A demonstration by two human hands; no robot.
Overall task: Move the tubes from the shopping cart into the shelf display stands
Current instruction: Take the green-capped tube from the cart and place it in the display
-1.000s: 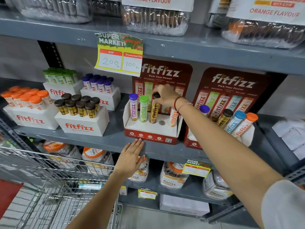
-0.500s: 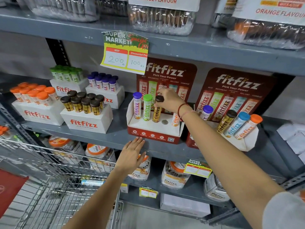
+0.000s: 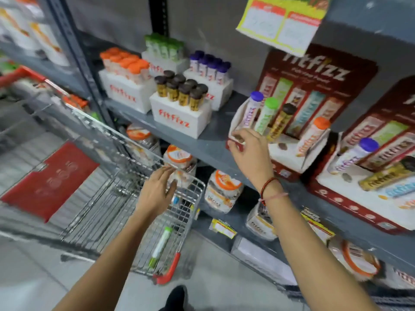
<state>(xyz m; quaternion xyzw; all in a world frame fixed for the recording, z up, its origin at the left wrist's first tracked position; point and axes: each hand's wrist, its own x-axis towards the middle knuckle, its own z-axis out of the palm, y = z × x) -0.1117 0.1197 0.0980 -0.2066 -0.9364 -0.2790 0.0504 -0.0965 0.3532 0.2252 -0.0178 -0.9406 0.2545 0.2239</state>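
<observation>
The red-and-white display stand [image 3: 289, 162] on the grey shelf holds a purple-capped tube [image 3: 251, 110], a green-capped tube [image 3: 266, 115], a brown-capped tube [image 3: 280, 122] and an orange-capped tube [image 3: 312, 136]. My right hand [image 3: 249, 151] hovers empty in front of the stand, fingers loosely spread. Lower left, my left hand [image 3: 157, 189] reaches open over the wire shopping cart [image 3: 125, 173]. A green-capped white tube [image 3: 160, 245] lies on the cart's floor, and a blue-capped tube [image 3: 175, 199] peeks out just past my left fingers.
A second display stand [image 3: 336, 198] with purple, brown and blue tubes stands at the right. White boxes of orange-capped tubes [image 3: 125, 63] and brown-capped tubes [image 3: 182, 90] fill the shelf's left. Jars [image 3: 222, 189] line the lower shelf. A price tag [image 3: 280, 21] hangs above.
My right hand let go of the brown-capped tube, which now stands in the stand, and drew back. My left hand left the shelf edge and dropped toward the cart. The view swung down and left.
</observation>
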